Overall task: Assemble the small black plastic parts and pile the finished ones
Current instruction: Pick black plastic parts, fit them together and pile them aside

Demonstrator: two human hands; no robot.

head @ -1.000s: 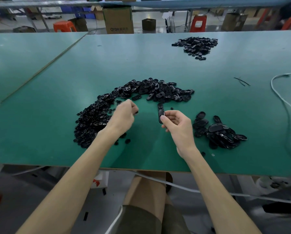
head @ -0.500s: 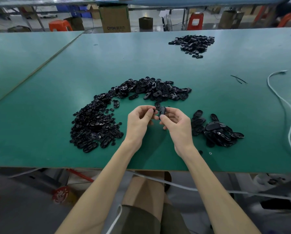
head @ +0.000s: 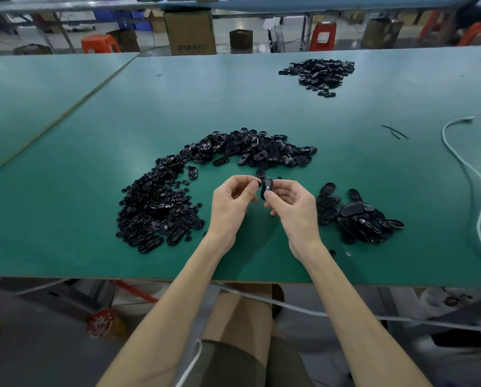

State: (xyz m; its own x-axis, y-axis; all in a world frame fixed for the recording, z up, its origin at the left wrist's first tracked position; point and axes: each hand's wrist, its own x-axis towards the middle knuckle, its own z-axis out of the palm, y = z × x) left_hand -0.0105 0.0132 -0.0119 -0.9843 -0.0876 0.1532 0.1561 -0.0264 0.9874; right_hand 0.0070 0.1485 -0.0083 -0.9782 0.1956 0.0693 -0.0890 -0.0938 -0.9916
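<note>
While pinched upright by right hand [head: 292, 208], part [head: 267, 186] above table [head: 66, 219]; left hand [head: 232, 201] curled, fingertips touching it. Behind table, box [head: 190, 32] marked "OTOR".

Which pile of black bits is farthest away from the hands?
The small far pile near the table's back edge, well beyond the big curved pile and the right-side pile.

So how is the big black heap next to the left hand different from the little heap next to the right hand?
The left heap is much bigger and curves in a long arc across the green table; the right heap is a small, compact clump. The left heap holds many tiny bits mixed with ovals; the right heap shows mostly larger oval pieces. Both are shiny black plastic parts lying loose on the table.
</note>
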